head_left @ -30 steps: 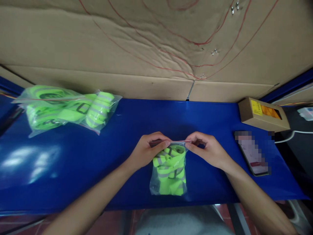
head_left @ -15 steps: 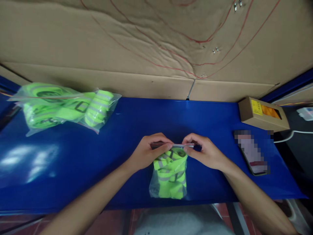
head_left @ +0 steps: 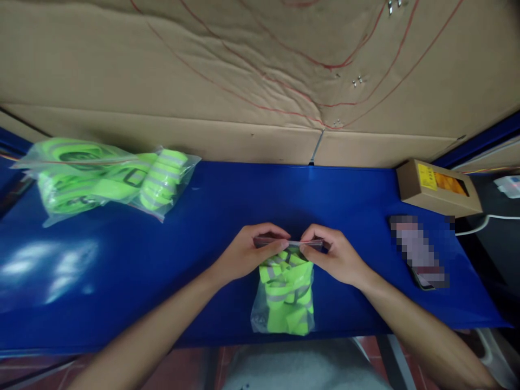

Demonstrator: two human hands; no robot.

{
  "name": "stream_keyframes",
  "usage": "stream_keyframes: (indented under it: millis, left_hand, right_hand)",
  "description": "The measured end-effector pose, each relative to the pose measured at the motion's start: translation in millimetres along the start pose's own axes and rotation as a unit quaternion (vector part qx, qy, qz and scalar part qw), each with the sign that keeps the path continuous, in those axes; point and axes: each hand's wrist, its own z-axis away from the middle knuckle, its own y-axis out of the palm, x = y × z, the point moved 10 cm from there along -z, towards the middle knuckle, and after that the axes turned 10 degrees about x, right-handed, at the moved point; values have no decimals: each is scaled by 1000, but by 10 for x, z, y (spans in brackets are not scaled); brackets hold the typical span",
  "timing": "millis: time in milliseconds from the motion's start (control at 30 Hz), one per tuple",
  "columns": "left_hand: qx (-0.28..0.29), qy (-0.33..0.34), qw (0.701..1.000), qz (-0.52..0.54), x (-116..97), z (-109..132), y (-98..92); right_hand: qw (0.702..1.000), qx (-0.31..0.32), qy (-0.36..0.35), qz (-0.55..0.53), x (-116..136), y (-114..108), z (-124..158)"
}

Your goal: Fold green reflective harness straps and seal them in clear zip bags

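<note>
A clear zip bag point(head_left: 260, 313) lies near the front edge of the blue table. Inside it is a folded neon-green reflective strap point(head_left: 286, 292) with grey stripes. My left hand point(head_left: 254, 250) pinches the left part of the bag's zip edge between thumb and fingers. On the right part of the same edge, my right hand point(head_left: 331, 250) has a like pinch. The two thumbs lie close together over the bag's top, which looks drawn flat between them.
Bagged green reflective straps point(head_left: 101, 173) lie at the back left. To the right are a phone point(head_left: 420, 252), its screen blurred out, and a cardboard box point(head_left: 441, 189) with a yellow label. A cardboard panel point(head_left: 203, 81) with red lines rises behind the blue table point(head_left: 134, 260).
My hands have come slightly closer together along the zip edge, the right one moving left. The bag has shifted a little to the right and towards me.
</note>
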Motion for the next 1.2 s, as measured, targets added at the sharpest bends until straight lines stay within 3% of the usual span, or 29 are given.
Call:
stream_keyframes:
  millis: [367,600,867,1000,1200]
  left_hand:
    - [-8,-11,1000,25,32,7,-3]
    - [-6,-16,1000,9,48,7,25]
    - [22,-32,999,28,82,-19,32]
    - [-12,-34,998,47,118,-33,-91]
    - [-71,43,996,-43,-42,32,-142]
  right_hand:
    - [998,-5,45,-42,-168,-6,-1]
    - [994,53,53,-81,-187,117,-46]
    - [999,17,19,-27,-100,92,-7]
    - [1000,-19,11,-10,-86,-40,-7]
    - [993,44,58,-96,-222,74,-49]
